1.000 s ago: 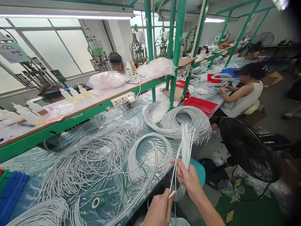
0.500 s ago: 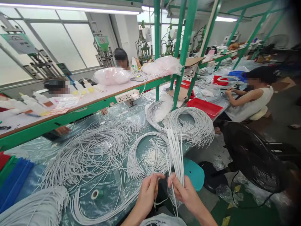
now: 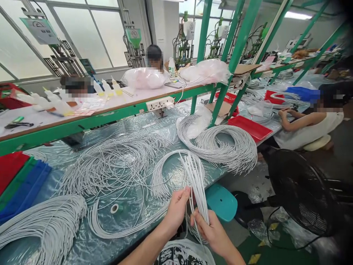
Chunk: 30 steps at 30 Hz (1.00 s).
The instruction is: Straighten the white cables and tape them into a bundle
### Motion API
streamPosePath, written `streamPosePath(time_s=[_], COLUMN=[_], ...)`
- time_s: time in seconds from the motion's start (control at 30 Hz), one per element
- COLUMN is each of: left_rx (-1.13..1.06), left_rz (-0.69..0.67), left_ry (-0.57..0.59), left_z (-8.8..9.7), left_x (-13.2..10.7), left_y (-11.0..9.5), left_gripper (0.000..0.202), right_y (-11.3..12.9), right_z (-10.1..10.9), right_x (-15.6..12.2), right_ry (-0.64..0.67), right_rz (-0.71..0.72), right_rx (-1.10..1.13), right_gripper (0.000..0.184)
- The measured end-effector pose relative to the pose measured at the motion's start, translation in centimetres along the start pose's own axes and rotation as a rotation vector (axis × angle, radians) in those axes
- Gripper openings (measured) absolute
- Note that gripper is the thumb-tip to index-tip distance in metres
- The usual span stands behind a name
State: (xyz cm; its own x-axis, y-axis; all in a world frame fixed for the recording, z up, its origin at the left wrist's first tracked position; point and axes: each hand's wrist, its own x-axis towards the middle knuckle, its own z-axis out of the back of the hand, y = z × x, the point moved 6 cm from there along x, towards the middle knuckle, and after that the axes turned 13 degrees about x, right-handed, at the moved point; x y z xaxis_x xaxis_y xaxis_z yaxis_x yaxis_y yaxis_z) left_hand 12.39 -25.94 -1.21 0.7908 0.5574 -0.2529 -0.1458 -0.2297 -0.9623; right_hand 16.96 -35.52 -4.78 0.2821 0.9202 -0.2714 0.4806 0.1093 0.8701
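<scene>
A bundle of thin white cables (image 3: 197,184) rises from my right hand (image 3: 208,228), whose fingers are wrapped round it near its lower part. The tops of these cables fan out slightly over a coil lying behind them. My left hand (image 3: 178,206) is closed just left of the bundle, thumb and forefinger pinched together. What lies between those fingertips is hidden from me. Loose cables hang below both hands, over my lap. On the table behind my hands lies a coil of white cables (image 3: 161,176).
More cable heaps lie on the plastic-covered table, including a large tangled heap (image 3: 110,158) and a coil (image 3: 245,147). A tape roll (image 3: 115,208) lies front left. Green posts (image 3: 234,70) carry a shelf. A teal stool (image 3: 222,202) and black fan (image 3: 300,191) stand right. Co-workers sit nearby.
The view has turned a little left and down. The bundle's top now leans further left, and my left hand has come higher beside it. My right hand keeps its grip.
</scene>
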Motion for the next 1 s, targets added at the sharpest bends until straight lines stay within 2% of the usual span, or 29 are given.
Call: streamPosePath(time_s=[0.07, 0.2, 0.33, 0.57, 0.83, 1.0], left_rx=[0.034, 0.054, 0.100, 0.080, -0.062, -0.254], left_rz=[-0.017, -0.018, -0.029, 0.023, 0.063, 0.047], left_ry=[-0.013, 0.044, 0.041, 0.058, -0.197, -0.219], left_z=[0.2, 0.2, 0.6, 0.6, 1.9, 2.1], left_x=[-0.1, -0.4, -0.7, -1.1, -1.2, -0.9], left_y=[-0.2, -0.1, 0.3, 0.8, 0.7, 1.1], left_gripper=[0.054, 0.054, 0.053, 0.054, 0.047, 0.043], right_y=[-0.1, -0.1, 0.0, 0.1, -0.7, -1.3], right_z=[-0.3, -0.9, -1.4, -1.6, -1.5, -1.6], right_x=[0.1, 0.1, 0.2, 0.0, 0.3, -0.1], right_ry=[-0.004, -0.029, -0.004, -0.026, -0.101, -0.075], right_rz=[-0.006, -0.013, -0.007, 0.005, 0.015, -0.011], right_rx=[0.013, 0.012, 0.023, 0.008, 0.008, 0.022], right_gripper=[0.047, 0.049, 0.049, 0.047, 0.054, 0.066])
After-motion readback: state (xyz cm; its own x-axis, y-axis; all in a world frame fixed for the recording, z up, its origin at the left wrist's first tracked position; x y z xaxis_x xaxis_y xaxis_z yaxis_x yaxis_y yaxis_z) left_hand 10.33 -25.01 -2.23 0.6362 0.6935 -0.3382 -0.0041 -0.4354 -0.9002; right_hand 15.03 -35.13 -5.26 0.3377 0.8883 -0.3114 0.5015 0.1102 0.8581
